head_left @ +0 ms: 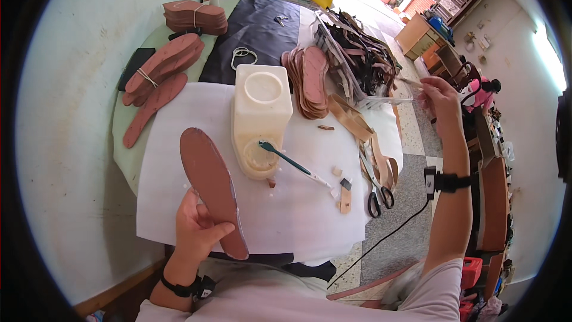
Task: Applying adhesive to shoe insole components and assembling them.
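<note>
You hold a long brown insole [210, 185] in your left hand [199, 226], at seven o'clock from the cream plastic container [262, 98] on the white-covered desk [298, 226]. A pale wet-looking line runs along the insole's right edge, so the step in hand appears to be gluing that edge and fetching a strip to lay on it. The glue brush [295, 164] rests with its head in the container's round opening, its handle pointing to four o'clock. The next move seems to call for one strip brought back to that edge, with the insole held steady and the wet line untouched.

Your left fingers are clamped on the insole's lower part, the thumb flat on its upper face and the other fingers behind; the toe end tilts toward eleven o'clock. Your right arm stretches out, its right hand [440, 98] raised at three o'clock from the container, beside the bin [387, 100] of tangled strips [360, 48]. Those fingers look drawn together near a thin pale piece, but you cannot tell here whether they grip it. The scissors [379, 194] lie at four o'clock.
</note>
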The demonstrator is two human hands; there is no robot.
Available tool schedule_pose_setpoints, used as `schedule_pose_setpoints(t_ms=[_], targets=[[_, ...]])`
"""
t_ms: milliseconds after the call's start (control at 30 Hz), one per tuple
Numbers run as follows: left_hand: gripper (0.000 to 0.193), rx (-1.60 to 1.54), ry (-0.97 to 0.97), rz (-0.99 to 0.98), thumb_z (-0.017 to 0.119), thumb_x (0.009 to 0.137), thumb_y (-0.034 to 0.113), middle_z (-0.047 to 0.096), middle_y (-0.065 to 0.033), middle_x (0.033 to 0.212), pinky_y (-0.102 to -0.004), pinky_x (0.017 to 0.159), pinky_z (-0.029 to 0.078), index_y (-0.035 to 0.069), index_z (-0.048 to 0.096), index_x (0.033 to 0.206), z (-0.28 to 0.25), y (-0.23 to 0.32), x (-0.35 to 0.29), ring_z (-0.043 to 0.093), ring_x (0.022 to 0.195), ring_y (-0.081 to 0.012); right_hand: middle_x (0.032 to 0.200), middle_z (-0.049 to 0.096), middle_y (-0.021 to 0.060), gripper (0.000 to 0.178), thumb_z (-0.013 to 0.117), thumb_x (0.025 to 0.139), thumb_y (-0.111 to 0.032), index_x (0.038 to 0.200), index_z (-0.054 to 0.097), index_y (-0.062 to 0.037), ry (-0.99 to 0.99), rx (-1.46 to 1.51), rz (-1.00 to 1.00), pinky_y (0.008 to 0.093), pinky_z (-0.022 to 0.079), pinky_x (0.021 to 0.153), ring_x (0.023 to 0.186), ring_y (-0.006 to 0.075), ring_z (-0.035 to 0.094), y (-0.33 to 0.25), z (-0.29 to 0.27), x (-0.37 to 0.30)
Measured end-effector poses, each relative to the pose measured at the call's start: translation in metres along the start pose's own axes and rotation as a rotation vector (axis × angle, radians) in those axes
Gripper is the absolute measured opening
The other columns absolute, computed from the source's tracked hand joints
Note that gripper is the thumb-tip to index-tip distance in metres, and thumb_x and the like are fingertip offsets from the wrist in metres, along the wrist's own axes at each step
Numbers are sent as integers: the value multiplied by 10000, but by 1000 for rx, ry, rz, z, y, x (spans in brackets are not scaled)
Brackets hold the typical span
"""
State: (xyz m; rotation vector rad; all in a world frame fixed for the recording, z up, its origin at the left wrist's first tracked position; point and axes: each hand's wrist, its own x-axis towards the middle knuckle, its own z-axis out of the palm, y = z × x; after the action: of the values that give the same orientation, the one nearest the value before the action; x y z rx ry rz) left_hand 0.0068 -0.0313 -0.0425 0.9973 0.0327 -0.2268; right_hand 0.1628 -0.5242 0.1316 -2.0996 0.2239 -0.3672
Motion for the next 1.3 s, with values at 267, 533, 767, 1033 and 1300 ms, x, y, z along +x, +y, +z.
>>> schedule_pose_setpoints(t_ms=[267,533,767,1033,1300], targets=[[800,50,-2,30,718,764,-181,730,-141,1093,-351,921,578,-5,357,1456,-3,-4,0,724,1024,-209,1136,686,202,377,548,957,1,1309,562,136,104,926,-288,385,598,887,1087,301,704,-54,0,-135],[806,105,14,65,697,779,-185,731,-155,1105,-349,924,577,-4,335,1476,0,-5,-2,727,1025,-213,1091,616,147,228,534,1060,-153,1151,606,44,117,490,-598,365,452,879,976,220,585,-51,-15,-204],[836,99,3,66,704,785,-181,734,-167,1115,-351,919,579,0,309,1499,1,-9,-1,725,1029,-213,1173,545,155,167,528,1066,-134,1157,575,-1,40,683,-522,367,427,967,1071,224,538,-75,-14,-222],[895,193,-98,81,775,826,-119,745,-159,1093,-313,924,560,-14,248,1541,9,-6,-7,730,1027,-198,786,600,15,160,538,1049,-79,1097,649,27,-367,637,60,190,376,569,640,55,502,-48,105,-202],[956,302,-112,102,795,843,-50,753,-155,1044,-315,940,540,-49,188,1581,27,-10,-22,722,996,-175,792,585,-22,203,556,1068,-94,1177,663,39,-547,788,126,172,322,546,620,14,430,-67,155,-190]])
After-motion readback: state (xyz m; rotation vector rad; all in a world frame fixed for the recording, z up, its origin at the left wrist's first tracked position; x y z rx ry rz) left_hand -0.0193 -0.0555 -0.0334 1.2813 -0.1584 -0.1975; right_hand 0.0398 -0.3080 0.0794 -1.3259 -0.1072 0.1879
